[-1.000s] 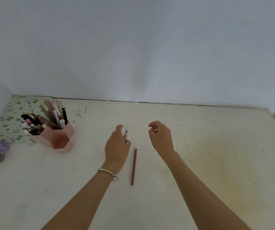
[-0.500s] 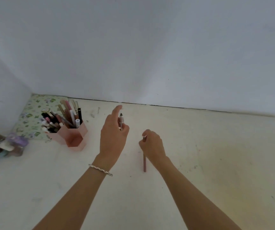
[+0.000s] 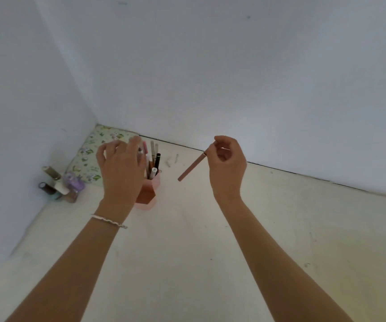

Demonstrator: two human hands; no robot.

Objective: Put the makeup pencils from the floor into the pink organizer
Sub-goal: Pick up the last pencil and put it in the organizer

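Pencil (image 3: 191,167), pink-brown, one: pinched at its upper end by right hand (image 3: 228,166), slanting down to the left in the air, right of and apart from pink organizer (image 3: 147,194). Organizer: on floor (image 3: 187,252) near the corner, partly hidden, holding many upright pencils (image 3: 152,159). Left hand (image 3: 120,168): above the organizer, back to camera, fingers spread and blurred; cannot tell whether it holds anything. Bracelet (image 3: 109,220): left wrist. Floral mat (image 3: 89,154): in the corner. Small bottles (image 3: 59,184): clustered by the left wall.
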